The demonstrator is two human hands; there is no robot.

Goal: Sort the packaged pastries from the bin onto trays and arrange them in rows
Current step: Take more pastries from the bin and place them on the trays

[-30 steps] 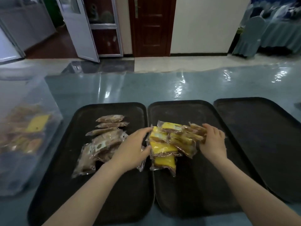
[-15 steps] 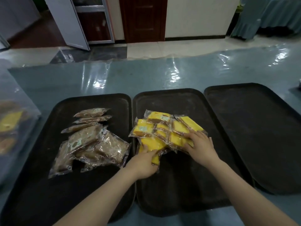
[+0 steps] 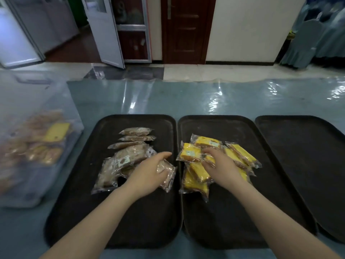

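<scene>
Pastries lie in two heaps at mid-frame, my left hand resting flat with loose fingers on the brown packets of the left tray, my right hand pinching a yellow packet on the middle tray, the clear bin blurred at left.

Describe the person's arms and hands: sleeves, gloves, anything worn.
Both forearms are bare right down to the frame's lower edge, with no sleeve showing. The left hand and right hand are ungloved; no watch, bracelet or ring shows on the visible sides.
</scene>
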